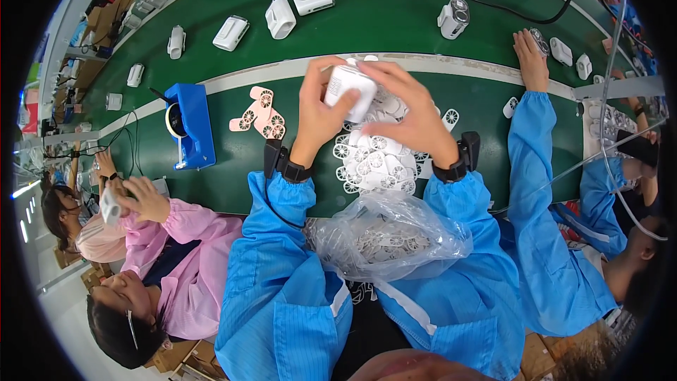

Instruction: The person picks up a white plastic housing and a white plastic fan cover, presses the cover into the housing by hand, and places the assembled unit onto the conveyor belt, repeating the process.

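Above the near worktable, my left hand (321, 102) is closed around a white plastic housing (350, 92), its thumb across the front face. My right hand (412, 109) is at the housing's right side. Its fingers reach over the top edge and its thumb is stretched out below, so it looks open against the part. Below both hands lies a heap of flat white plates with wheel-like cutouts (377, 162). A clear plastic bag (395, 233) with more such pieces rests at the table's front edge, against my lap.
Several white housings (280, 17) stand on the green conveyor belt (381, 10) beyond a pale rail. Left are pink plates (264, 116) and a blue tape dispenser (190, 127). A co-worker in pink (201, 268) sits left; at right, a co-worker's blue sleeve (532, 148) reaches to the belt.
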{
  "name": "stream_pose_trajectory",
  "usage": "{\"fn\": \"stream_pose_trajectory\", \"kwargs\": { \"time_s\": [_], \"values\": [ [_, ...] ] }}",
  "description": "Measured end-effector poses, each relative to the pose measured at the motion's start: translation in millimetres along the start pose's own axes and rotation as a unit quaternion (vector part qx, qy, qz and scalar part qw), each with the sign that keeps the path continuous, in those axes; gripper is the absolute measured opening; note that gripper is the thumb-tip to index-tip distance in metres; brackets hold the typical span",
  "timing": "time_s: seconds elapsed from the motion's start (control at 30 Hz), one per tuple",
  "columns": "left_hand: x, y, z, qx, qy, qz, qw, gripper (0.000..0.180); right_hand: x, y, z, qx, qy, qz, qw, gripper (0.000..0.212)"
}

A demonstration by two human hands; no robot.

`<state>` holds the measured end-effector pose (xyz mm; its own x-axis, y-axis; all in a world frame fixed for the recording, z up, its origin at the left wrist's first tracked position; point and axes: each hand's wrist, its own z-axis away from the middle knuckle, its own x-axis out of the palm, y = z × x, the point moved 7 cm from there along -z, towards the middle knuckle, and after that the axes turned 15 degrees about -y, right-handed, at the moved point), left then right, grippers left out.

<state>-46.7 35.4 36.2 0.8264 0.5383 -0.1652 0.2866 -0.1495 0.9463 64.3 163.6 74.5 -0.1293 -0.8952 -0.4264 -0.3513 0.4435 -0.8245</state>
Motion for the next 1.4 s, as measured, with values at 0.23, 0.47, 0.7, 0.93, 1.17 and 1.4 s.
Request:
{"fn": "stream_pose_trajectory", "kwargs": {
  "time_s": [0.23, 0.47, 0.7, 0.93, 1.17, 1.4],
  "values": [
    [1.6, -5.9, -10.1, 0.052, 0.066, 0.031, 0.996, 0.04, 14.5, 12.2, 1.5, 0.004, 0.1, 0.083, 0.991, 0.101],
    [1.6, 6.4, -1.7, 0.089, 0.149, 0.108, 0.979, 0.055, 24.3, -1.1, 2.4, 0.011, 0.118, 0.009, 0.993, 0.085],
    [30.2, 14.4, -5.8, 0.086, 0.175, 0.11, 0.975, 0.051, 18.2, -4.8, 15.0, -0.024, 0.285, 0.0, 0.958, 0.067],
    [34.9, 10.4, 3.6, 0.106, 0.178, 0.138, 0.969, 0.046, 19.7, -9.4, 19.1, -0.048, 0.228, 0.13, 0.964, 0.065],
    [26.5, 17.8, 2.7, 0.143, 0.226, 0.098, 0.959, 0.038, 16.8, -3.0, 21.1, -0.021, 0.259, 0.07, 0.963, 0.06],
    [25.4, 11.0, 0.4, 0.135, 0.214, 0.144, 0.957, 0.029, 21.0, 3.4, 16.4, -0.023, 0.255, 0.106, 0.961, 0.053]
  ]
}}
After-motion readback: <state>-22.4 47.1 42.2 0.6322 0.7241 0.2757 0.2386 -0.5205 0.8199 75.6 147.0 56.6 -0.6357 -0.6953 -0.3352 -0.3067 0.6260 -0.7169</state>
